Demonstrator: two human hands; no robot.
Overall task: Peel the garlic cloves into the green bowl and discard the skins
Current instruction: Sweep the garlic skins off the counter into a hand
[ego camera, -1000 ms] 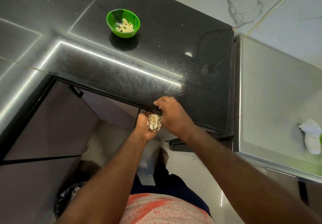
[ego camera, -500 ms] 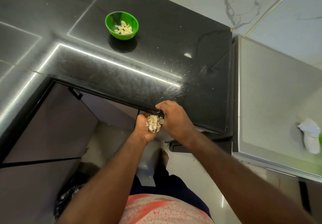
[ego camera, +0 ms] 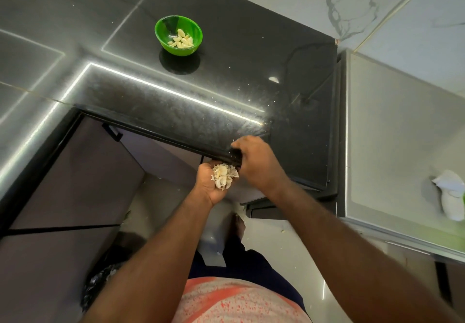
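Observation:
The green bowl [ego camera: 163, 24] stands far back on the black counter and holds several peeled garlic cloves [ego camera: 182, 41]. My left hand [ego camera: 208, 189] is cupped palm up just below the counter's front edge, holding a heap of papery garlic skins [ego camera: 224, 175]. My right hand [ego camera: 258, 164] lies across that edge right beside it, its fingers reaching over the rim onto the counter top, with the fingertips partly hidden. Nothing shows in its grasp.
Small skin scraps [ego camera: 251, 91] dot the black counter [ego camera: 226, 71] behind my hands. A grey appliance top [ego camera: 392, 134] at the right carries a crumpled white item [ego camera: 450, 197]. Cabinet fronts and a dark bag [ego camera: 100, 280] sit at lower left.
My right hand has shifted slightly along the counter edge above the left palm. The left hand stays cupped there with the skins.

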